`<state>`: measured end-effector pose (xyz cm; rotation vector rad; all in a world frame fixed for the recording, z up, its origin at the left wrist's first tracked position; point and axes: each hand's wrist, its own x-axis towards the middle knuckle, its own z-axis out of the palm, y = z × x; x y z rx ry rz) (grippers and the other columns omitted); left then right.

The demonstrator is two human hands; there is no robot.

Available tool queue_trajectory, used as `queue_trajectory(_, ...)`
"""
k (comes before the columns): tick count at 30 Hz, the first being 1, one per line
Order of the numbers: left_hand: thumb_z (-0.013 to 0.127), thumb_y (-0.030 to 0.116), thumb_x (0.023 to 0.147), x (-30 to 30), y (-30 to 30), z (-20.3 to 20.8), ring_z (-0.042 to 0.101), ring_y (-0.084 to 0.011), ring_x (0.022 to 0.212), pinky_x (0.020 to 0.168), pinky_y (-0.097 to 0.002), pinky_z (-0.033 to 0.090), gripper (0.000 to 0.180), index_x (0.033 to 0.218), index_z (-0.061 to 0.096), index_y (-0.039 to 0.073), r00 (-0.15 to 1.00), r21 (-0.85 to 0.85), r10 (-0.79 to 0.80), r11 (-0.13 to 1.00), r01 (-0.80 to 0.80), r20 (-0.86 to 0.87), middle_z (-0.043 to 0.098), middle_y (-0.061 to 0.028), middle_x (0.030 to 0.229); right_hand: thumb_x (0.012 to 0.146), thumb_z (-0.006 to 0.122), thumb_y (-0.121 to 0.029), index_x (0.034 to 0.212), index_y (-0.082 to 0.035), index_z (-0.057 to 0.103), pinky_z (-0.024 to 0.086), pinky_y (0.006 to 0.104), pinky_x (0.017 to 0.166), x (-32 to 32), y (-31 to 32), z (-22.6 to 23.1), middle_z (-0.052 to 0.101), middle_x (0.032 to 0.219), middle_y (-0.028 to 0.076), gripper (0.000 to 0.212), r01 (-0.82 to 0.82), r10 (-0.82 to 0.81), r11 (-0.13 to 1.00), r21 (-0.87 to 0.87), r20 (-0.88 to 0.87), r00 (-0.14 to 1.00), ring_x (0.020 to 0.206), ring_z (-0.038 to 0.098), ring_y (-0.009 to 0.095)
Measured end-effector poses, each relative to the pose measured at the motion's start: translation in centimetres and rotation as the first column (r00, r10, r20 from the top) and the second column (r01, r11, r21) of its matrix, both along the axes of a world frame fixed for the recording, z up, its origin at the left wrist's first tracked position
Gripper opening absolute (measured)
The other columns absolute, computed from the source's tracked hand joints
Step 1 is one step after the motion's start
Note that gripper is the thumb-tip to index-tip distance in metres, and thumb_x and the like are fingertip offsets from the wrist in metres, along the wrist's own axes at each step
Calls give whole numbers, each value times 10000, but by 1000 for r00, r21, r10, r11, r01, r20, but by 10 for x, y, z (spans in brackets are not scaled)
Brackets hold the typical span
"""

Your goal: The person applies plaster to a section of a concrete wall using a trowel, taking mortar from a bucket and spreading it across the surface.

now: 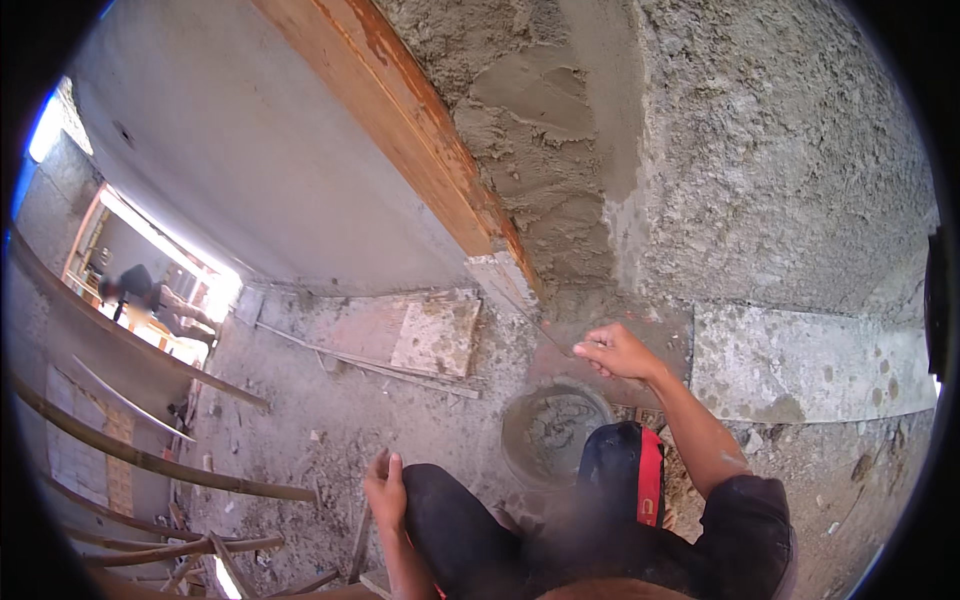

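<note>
My right hand [615, 352] is closed round the handle end of a trowel. The trowel's thin metal shank [548, 335] reaches up and left toward the foot of a wooden door frame [440, 190]; its blade is hard to make out against the pale, mortar-smeared base. Wet grey mortar [545, 150] covers the wall strip right of the frame, rough in places and smoother along one band. Below my right hand stands a round bucket [515, 455] with mortar [562, 425] inside. Beside my left knee, my left hand [385, 487] hangs with loosely bent fingers, holding nothing visible.
Rough plastered wall [780, 150] rises on the right above a pale slab [800, 365]. Boards [435, 335] and thin strips lie on the dusty floor. Bamboo poles [170, 465] slant in from the left. A person [140, 290] is in the far left background.
</note>
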<state>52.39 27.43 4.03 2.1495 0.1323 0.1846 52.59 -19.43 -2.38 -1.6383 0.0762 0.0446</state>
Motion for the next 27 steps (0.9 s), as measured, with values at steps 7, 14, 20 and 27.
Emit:
queue_trajectory(7, 716, 225, 910, 60, -132, 20, 603, -319, 1222, 1046, -393, 442, 572, 1364, 526, -66, 900, -118, -432, 892, 436, 56, 626, -257, 1291, 919, 647, -241, 1071, -17, 554, 511, 489, 696, -34, -56, 119, 659, 889, 192, 286, 513, -96, 335, -790, 513, 853, 774, 651, 417)
queue_trajectory(14, 742, 281, 880, 67, -179, -61, 613, -350, 1216, 1010, -406, 473, 625, 1378, 521, -27, 816, -235, -562, 819, 524, -138, 639, -249, 1273, 946, 586, -176, 1012, -13, 589, 567, 468, 670, 67, -26, 265, 681, 856, 178, 176, 274, 125, -440, -855, 244, 962, 765, 698, 369)
queue_trajectory(20, 732, 327, 882, 73, -180, -59, 620, -352, 1204, 984, -424, 492, 637, 1385, 518, 1, 816, -311, -571, 794, 522, -87, 644, -245, 1262, 921, 613, -177, 873, -4, 697, 591, 438, 685, 122, -7, 379, 697, 772, 175, 198, 200, -14, -596, -778, 259, 966, 725, 711, 308)
queue_trajectory(27, 729, 324, 882, 78, -153, -62, 619, -337, 1209, 987, -404, 489, 639, 1377, 523, -24, 819, -344, -566, 791, 505, -99, 649, -245, 1254, 879, 696, -294, 1050, -48, 722, 561, 450, 796, 156, -41, 452, 708, 888, 184, 301, 227, 115, -561, -796, 196, 974, 849, 672, 379)
